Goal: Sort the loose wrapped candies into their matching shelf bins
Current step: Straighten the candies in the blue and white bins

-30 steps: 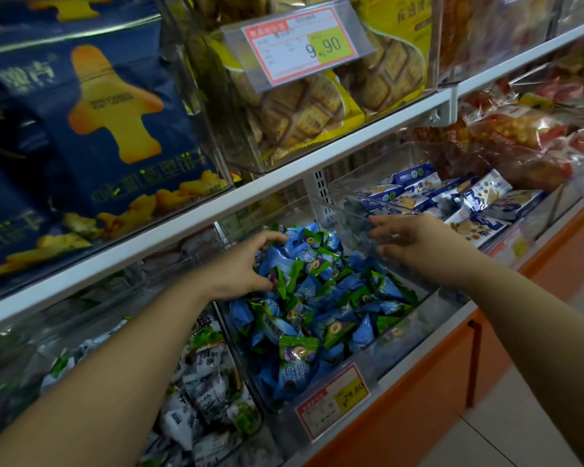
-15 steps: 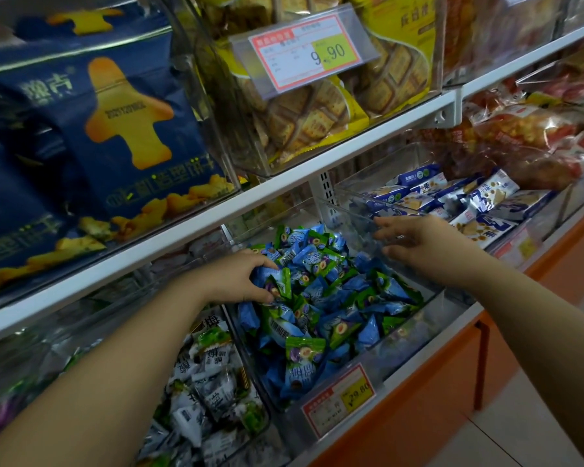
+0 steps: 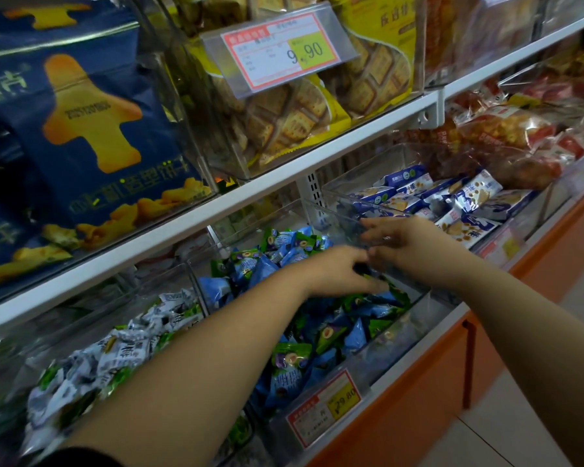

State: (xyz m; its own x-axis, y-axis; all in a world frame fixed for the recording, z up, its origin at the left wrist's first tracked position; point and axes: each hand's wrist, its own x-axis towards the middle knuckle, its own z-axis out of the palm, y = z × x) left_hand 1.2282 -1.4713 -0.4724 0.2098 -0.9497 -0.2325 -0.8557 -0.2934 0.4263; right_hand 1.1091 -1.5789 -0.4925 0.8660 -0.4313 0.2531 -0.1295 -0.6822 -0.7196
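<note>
A clear middle bin (image 3: pixel 390 345) on the lower shelf holds a heap of blue and green wrapped candies (image 3: pixel 321 335). My left hand (image 3: pixel 338 273) reaches across the heap to the bin's right side, low over the candies; motion blur hides whether its fingers hold anything. My right hand (image 3: pixel 412 246) is at the bin's right wall, its fingers stretched left toward the left hand. The fingertips of both hands nearly meet, with a small dark blurred spot between them.
The bin to the left holds white and green wrapped candies (image 3: pixel 115 352). The right-hand bin holds blue and white packets (image 3: pixel 469 197). A white shelf edge (image 3: pixel 216 203) runs just above the hands, with biscuit bags over it. Price tag (image 3: pixel 324 406) hangs on the middle bin's front.
My left hand has moved from the left side of the blue candy heap across to its right side, up to my right hand. The right hand has barely shifted.
</note>
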